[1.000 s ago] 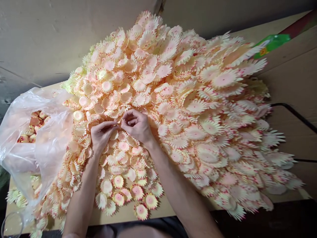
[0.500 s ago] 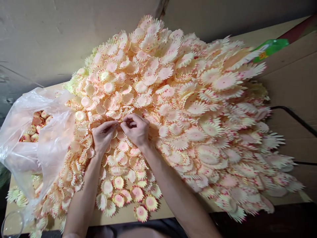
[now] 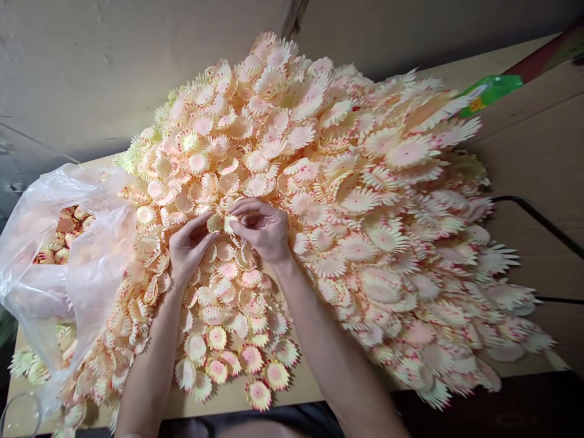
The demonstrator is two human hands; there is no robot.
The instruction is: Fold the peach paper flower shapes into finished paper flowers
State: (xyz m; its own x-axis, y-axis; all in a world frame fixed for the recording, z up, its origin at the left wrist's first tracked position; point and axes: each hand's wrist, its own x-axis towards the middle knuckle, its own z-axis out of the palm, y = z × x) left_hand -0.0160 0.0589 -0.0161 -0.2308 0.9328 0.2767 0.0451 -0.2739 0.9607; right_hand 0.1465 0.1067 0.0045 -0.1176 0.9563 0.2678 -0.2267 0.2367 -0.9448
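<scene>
A large heap of pale flower-shaped pieces (image 3: 356,201) with pink centres and fringed, pink-tipped edges spreads over the table. Above its lower left part, my left hand (image 3: 189,243) pinches the left side of a small pale flower piece (image 3: 215,223). My right hand (image 3: 264,231), thumb and fingers pressed together, grips a fringed flower piece (image 3: 228,225) right beside it. The two pieces touch or overlap; which, I cannot tell. Loose flower pieces (image 3: 251,359) lie between my forearms.
At the left is a clear plastic bag (image 3: 100,255) with bundled red-tipped pieces (image 3: 68,228) inside. A clear round rim (image 3: 20,413) shows at the lower left corner. A green wrapper (image 3: 495,91) lies at the upper right, and a black cable (image 3: 542,216) at the right.
My hands have moved apart slightly, the right one to the right with its fingers extended further. A small flower piece now shows between them. The view has shifted a little.
</scene>
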